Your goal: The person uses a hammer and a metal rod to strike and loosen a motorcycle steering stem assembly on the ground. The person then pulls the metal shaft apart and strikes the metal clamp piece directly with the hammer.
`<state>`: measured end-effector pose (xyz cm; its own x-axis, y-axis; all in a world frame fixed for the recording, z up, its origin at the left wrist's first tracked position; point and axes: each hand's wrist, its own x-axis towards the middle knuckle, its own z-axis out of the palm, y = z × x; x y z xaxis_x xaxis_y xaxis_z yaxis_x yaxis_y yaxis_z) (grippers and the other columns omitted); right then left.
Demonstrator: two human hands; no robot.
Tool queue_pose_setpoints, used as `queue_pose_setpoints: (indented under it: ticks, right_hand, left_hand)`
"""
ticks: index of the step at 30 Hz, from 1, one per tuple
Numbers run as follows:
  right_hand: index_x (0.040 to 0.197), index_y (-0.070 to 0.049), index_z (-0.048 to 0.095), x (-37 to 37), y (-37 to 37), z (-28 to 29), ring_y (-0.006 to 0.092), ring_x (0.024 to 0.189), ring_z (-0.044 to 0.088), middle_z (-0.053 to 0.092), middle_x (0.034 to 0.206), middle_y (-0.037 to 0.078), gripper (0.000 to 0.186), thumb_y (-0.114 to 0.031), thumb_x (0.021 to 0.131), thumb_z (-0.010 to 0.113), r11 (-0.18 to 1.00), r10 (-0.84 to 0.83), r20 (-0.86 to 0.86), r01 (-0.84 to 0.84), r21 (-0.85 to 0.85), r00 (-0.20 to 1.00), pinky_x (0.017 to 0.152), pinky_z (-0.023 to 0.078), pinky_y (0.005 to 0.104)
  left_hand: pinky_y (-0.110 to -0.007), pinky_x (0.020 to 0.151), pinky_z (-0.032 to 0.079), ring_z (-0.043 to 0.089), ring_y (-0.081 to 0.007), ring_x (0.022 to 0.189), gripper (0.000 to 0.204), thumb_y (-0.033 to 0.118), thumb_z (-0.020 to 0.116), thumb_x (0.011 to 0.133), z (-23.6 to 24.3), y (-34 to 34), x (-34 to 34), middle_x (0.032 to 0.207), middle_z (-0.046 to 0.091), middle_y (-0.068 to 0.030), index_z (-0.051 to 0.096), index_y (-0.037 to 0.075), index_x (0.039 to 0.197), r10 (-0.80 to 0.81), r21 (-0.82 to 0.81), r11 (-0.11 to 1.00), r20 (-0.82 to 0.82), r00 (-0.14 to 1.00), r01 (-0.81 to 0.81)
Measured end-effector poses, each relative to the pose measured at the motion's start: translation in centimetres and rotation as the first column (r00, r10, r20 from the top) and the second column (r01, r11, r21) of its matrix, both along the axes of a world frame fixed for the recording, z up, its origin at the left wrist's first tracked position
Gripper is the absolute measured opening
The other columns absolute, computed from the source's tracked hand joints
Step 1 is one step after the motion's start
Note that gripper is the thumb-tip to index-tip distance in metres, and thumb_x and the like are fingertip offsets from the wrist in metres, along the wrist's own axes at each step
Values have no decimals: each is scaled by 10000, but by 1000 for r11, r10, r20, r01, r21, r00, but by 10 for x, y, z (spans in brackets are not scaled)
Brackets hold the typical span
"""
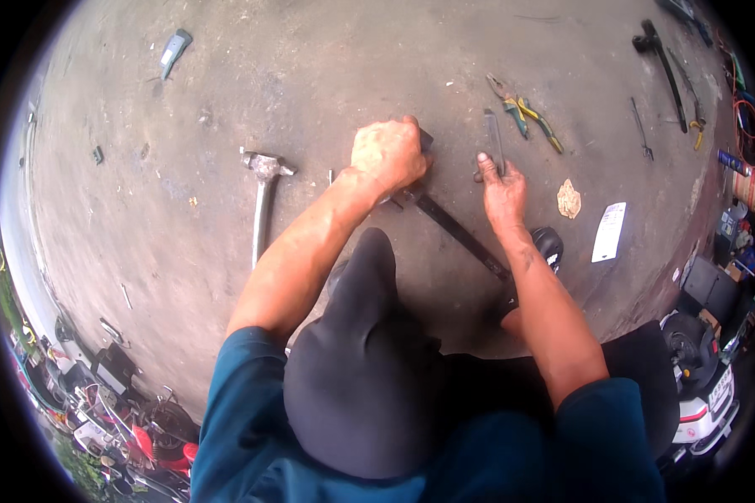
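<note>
Left hand (pixel 388 155) closed over dark, mostly hidden piece (pixel 427 141); right hand (pixel 505 194) grips slim grey metal tool (pixel 494 138). Long black metal bar (pixel 457 229) slants between forearms (pixel 306 239). Silver metal hammer (pixel 264 172) lies left.

Your L hand (pixel 388 154) clasps a dark part (pixel 426 140) nr a long bar (pixel 460 234); your R hand (pixel 505 199) holds a flat tool (pixel 495 137); hammer (pixel 262 201) to L.
</note>
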<state>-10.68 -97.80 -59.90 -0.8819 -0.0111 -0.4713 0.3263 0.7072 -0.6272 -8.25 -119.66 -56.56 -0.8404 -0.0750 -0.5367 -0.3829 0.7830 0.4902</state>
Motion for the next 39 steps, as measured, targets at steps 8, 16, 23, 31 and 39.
queue_pose_setpoints:
  ticks: [8, 16, 23, 31, 39]
  right_hand:
    - [907, -4, 674, -97, 27, 57, 145, 659, 562, 656, 685, 72, 441, -443, 872, 662, 996, -81, -396, 57, -73, 915, 680, 442, 297]
    - [895, 8, 660, -113, 4, 112, 131, 687, 553, 617, 689, 47, 467, -458, 871, 668, 979, -78, -565, -44, -199, 821, 663, 438, 284]
    - [887, -59, 687, -45, -11, 82, 230, 664, 622, 632, 746, 75, 272, -326, 837, 710, 834, 471, -570, -550, 40, 673, 596, 491, 334]
    - [792, -108, 608, 55, -108, 72, 217, 766, 539, 503, 771, 23, 309, -202, 560, 789, 465, 619, -702, -884, -33, 352, 640, 470, 345]
    - [718, -109, 568, 62, -135, 62, 224, 742, 558, 523, 761, 30, 330, -264, 543, 801, 574, 575, -694, -818, -36, 434, 620, 495, 359]
  left_hand:
    - [-411, 687, 529, 679, -341, 742, 419, 266, 731, 690, 75, 26, 8, 765, 682, -181, 593, 31, 1009, 216, 78, 976, -330, 919, -202]
    - [-456, 865, 500, 616, -343, 1027, 555, 62, 776, 669, -26, 17, 99, 1103, 627, -156, 513, 29, 1157, 186, 151, 982, -686, 704, -112]
    - [-507, 1049, 330, 452, -365, 1216, 523, 100, 720, 704, -42, -9, 180, 1275, 511, -180, 523, 38, 1184, 148, -158, 944, -579, 802, -288]
    - [-470, 919, 434, 506, -424, 1060, 506, 55, 658, 711, -68, -80, 220, 1119, 545, -227, 481, 12, 1182, 477, -393, 727, -303, 825, -564]
    - [-514, 742, 472, 629, -468, 865, 308, 160, 634, 752, -77, -114, 217, 874, 640, -280, 489, 13, 982, 683, -136, 707, -123, 720, -694]
